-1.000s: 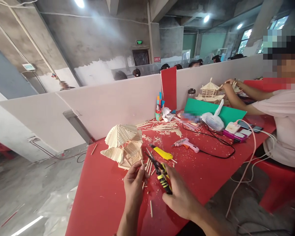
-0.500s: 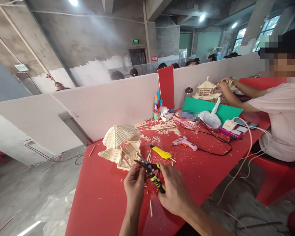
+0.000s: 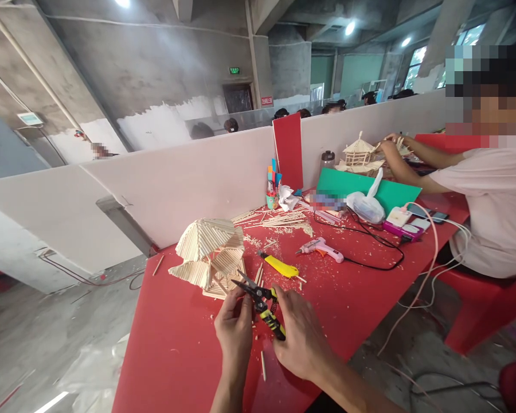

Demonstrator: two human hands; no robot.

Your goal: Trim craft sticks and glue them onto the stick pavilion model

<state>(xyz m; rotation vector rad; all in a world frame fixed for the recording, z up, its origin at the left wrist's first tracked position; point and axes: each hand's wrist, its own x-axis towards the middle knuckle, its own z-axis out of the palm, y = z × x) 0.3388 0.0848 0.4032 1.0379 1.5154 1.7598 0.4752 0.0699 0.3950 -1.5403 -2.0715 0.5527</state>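
My right hand [image 3: 298, 332] grips the black and yellow handles of a pair of spring-loaded snips [image 3: 270, 321]. Their blades are spread apart and point to the upper left. Close by the lower blade, my left hand [image 3: 234, 321] is closed with thumb and fingers pinched together; whatever lies in the pinch is too small or hidden to name. Just beyond both hands stands a pavilion model [image 3: 206, 252] of pale wooden sticks, with a ribbed roof in two tiers. Right of it, a yellow utility knife [image 3: 279, 266] lies among short stick pieces.
A pink glue gun [image 3: 322, 249] with a black cord lies right of the knife on the red table [image 3: 172, 338]. Loose sticks [image 3: 284, 219] and scraps are scattered behind. A white partition [image 3: 189, 178] borders the back. At right, a co-worker [image 3: 485, 189] handles another stick model [image 3: 360, 154].
The whole view has shifted slightly, so things appear a little further left. Both hands and the snips keep nearly the same pose, blades still apart.
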